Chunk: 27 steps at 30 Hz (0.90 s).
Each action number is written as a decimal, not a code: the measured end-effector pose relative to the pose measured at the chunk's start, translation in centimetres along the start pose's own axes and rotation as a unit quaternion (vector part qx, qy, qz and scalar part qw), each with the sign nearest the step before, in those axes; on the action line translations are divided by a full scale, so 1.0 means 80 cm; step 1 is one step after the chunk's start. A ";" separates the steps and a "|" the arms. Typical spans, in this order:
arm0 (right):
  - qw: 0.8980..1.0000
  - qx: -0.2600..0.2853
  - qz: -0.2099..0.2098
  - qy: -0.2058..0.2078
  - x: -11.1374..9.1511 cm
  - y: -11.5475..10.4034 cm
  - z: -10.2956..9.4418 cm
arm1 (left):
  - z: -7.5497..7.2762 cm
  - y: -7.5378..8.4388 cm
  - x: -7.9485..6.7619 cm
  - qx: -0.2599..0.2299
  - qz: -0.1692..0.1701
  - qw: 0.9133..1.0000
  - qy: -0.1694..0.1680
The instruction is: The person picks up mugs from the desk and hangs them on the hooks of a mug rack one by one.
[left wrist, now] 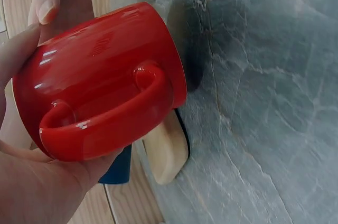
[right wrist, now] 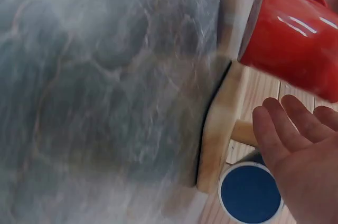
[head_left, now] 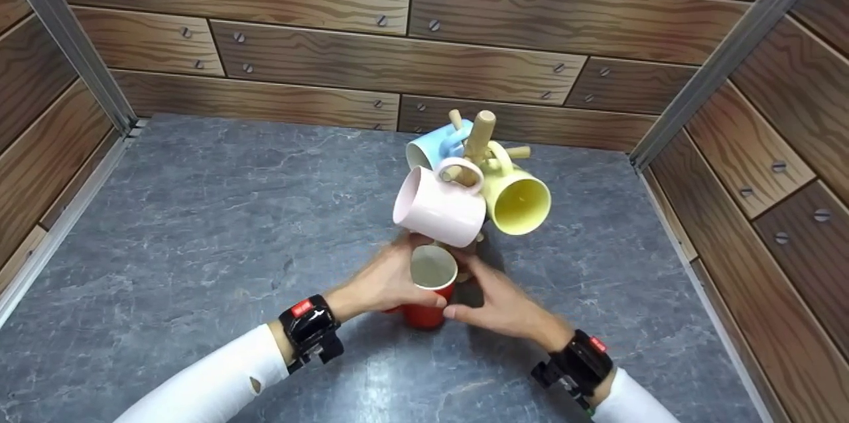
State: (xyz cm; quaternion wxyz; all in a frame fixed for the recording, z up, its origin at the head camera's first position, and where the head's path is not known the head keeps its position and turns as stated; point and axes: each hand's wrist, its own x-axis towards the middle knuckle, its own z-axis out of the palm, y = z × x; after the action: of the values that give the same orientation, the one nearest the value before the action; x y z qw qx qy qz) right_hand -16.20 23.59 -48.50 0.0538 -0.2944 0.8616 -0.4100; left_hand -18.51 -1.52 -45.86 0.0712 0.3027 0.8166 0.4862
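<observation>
My left hand (head_left: 381,280) grips a red mug (head_left: 424,315) with a pale inside, thumb and fingers round its upper part. In the left wrist view the mug's handle (left wrist: 105,115) faces the camera, and its bottom is close over the tabletop. My right hand (head_left: 504,303) is held out beside the mug with its fingers extended; in the right wrist view the fingers (right wrist: 288,123) show apart from the mug. Just beyond both hands stands a wooden mug tree (head_left: 482,131), a pink mug (head_left: 444,207) hanging nearest the hands.
A light blue mug (head_left: 431,144) and a yellow mug (head_left: 517,204) hang on the tree's pegs. Low beside its wooden base (right wrist: 214,145) is a dark blue mug (right wrist: 251,192). Wood-patterned walls (head_left: 298,52) enclose the grey marbled tabletop (head_left: 219,211).
</observation>
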 end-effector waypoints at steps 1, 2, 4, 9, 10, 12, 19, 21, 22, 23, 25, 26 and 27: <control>1.000 -0.004 -0.001 0.001 0.001 -0.001 0.002 | 0.002 0.000 0.001 0.003 0.001 1.000 -0.001; 1.000 -0.006 -0.001 0.003 0.001 -0.001 0.003 | 0.003 0.001 0.001 0.005 0.000 1.000 -0.003; 1.000 -0.006 0.003 0.010 0.003 -0.002 0.006 | 0.005 0.002 0.002 0.012 -0.002 1.000 -0.005; 1.000 -0.002 -0.004 0.021 0.007 -0.003 0.009 | 0.012 0.004 0.004 0.015 0.012 1.000 -0.014; 1.000 -0.002 -0.008 0.022 0.007 -0.003 0.009 | 0.013 0.004 0.005 0.015 0.017 1.000 -0.014; 0.999 -0.006 -0.022 0.025 0.008 -0.001 0.009 | 0.016 0.004 0.005 0.015 0.025 0.999 -0.013; 1.000 -0.020 -0.010 0.003 0.003 -0.005 -0.001 | 0.022 -0.002 0.005 0.006 0.048 0.998 -0.037; 1.000 -0.014 0.010 -0.003 0.001 -0.006 -0.004 | 0.020 -0.007 0.004 -0.013 0.054 0.997 -0.051; 1.000 -0.011 0.024 -0.001 -0.001 -0.006 -0.007 | 0.019 -0.009 0.002 -0.021 0.051 0.997 -0.058; 0.999 -0.006 0.037 0.004 -0.003 -0.006 -0.010 | 0.017 -0.011 0.000 -0.030 0.043 0.997 -0.065; 0.998 0.007 0.057 0.020 -0.006 -0.005 -0.016 | 0.013 -0.015 -0.006 -0.037 0.017 0.997 -0.070; 0.997 0.012 0.064 0.029 -0.009 -0.003 -0.019 | 0.011 -0.016 -0.008 -0.040 0.004 0.997 -0.070; 0.997 0.016 0.070 0.037 -0.011 -0.002 -0.023 | 0.009 -0.019 -0.011 -0.045 -0.009 0.996 -0.070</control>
State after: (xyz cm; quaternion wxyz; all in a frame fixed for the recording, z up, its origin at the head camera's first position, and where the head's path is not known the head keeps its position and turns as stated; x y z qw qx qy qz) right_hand -16.04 25.26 -47.32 0.0551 -0.2167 0.8749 -0.4295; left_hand -18.16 -1.95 -47.63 0.1462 0.3254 0.7897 0.4992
